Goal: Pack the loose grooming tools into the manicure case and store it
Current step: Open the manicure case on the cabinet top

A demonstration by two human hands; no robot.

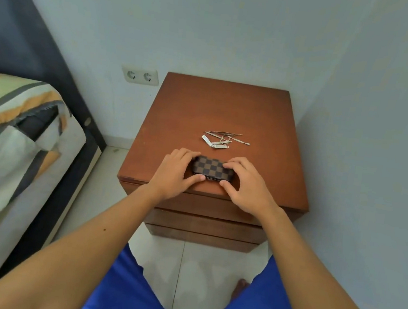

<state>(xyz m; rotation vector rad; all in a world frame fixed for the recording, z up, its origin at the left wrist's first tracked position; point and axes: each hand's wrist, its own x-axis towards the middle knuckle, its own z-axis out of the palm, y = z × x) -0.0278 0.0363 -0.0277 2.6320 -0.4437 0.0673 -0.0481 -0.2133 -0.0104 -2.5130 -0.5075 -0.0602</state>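
Observation:
A small manicure case with a brown checkered cover lies closed near the front edge of a wooden nightstand. My left hand grips its left end and my right hand grips its right end, thumbs along the front side. Just behind the case, a pile of metal grooming tools lies loose on the nightstand top: clippers, small scissors, tweezers and thin picks, overlapping one another.
The nightstand has drawers below its top and stands in a corner against pale walls. A bed with striped bedding is on the left. A double wall socket sits left of the nightstand. White tiled floor lies below.

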